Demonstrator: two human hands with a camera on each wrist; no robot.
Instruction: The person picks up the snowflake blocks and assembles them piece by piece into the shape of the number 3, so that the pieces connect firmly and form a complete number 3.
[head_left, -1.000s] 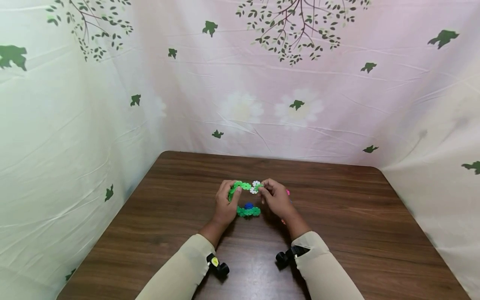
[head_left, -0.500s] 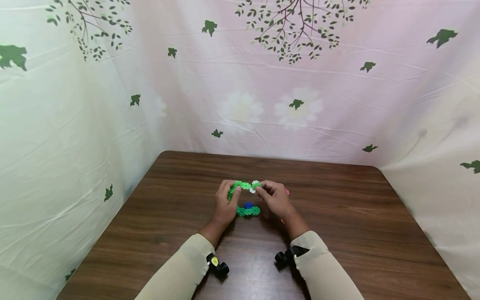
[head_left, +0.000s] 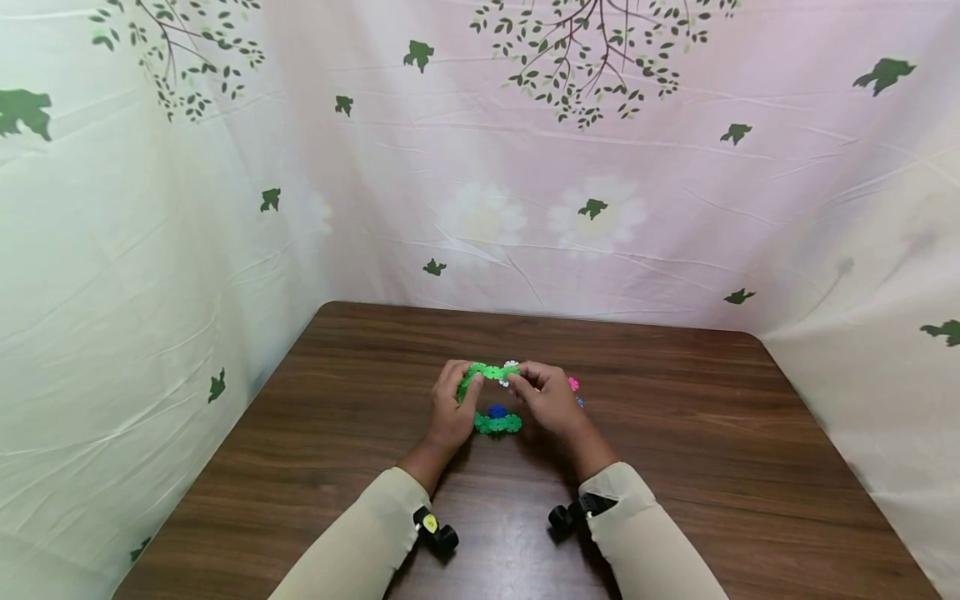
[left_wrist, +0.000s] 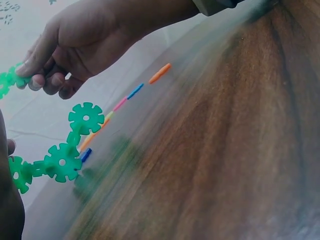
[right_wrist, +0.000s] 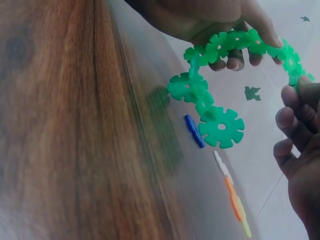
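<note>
A curved chain of green notched, flower-shaped linking discs [right_wrist: 222,127] is held up over the table between both hands. My left hand [head_left: 452,408] grips it on the left side, thumb in front and fingers behind. The chain's lower end [head_left: 498,424] hangs loose toward me. With thumb and fingertips, my right hand [head_left: 553,402] pinches a green disc [right_wrist: 294,80] at the chain's far end, right against the neighbouring disc. The right wrist view shows the left hand [right_wrist: 200,17] at the top, with its fingertips showing below the chain.
Loose discs lie flat on the brown wooden table [head_left: 360,417]: a blue one [head_left: 497,410], a white one [head_left: 512,364] and a pink one [head_left: 573,384]. An orange disc [left_wrist: 160,73] lies farther right. A printed cloth [head_left: 517,208] hangs behind the table.
My right hand has moved slightly left, bringing its green disc from beside the white discs up to the chain's end. My left hand has stayed still, holding the chain.
</note>
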